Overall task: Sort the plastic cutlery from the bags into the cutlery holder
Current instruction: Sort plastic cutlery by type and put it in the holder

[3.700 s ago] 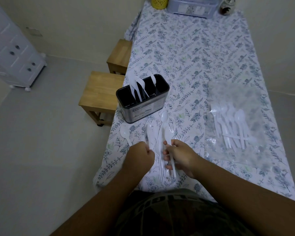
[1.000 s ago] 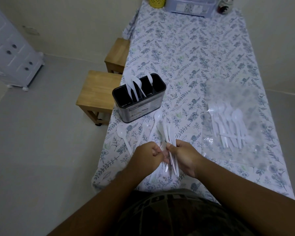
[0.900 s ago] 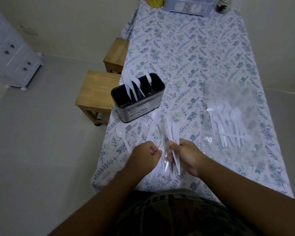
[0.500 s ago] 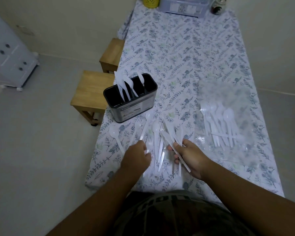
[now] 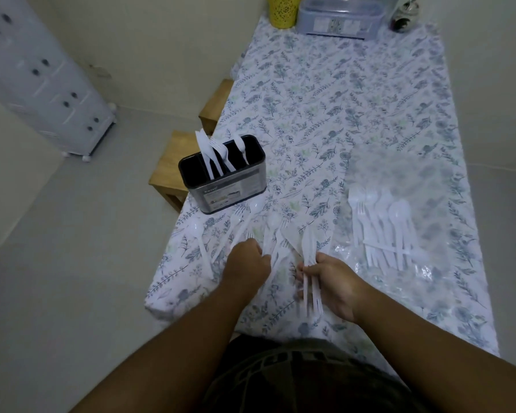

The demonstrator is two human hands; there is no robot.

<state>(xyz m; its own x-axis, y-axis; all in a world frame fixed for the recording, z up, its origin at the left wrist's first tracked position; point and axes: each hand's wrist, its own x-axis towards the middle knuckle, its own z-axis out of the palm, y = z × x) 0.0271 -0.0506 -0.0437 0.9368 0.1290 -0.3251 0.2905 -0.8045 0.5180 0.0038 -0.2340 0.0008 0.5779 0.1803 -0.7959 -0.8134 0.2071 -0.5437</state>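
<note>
Floral table (image 5: 355, 93): few pieces in holder (image 5: 222, 174) centre-left, bag (image 5: 399, 222) full right, right hand (image 5: 331, 281) grasping knives (image 5: 310, 263), left hand (image 5: 246, 260) clenched among loose cutlery (image 5: 251, 219).

Counter (image 5: 325, 93) covered with floral cloth. On it: cutlery holder (image 5: 222, 181) at left edge, loose white cutlery (image 5: 242, 225) near front, clear bag (image 5: 399, 222) of cutlery at right, containers (image 5: 340, 17) at far end.

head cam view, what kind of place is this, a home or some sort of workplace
Most likely a room in a home. A long table wears a floral cloth, low wooden stools stand beside it, and a white drawer cabinet sits on a plain floor against bare walls. Nothing here looks like a workshop or shop.
</note>
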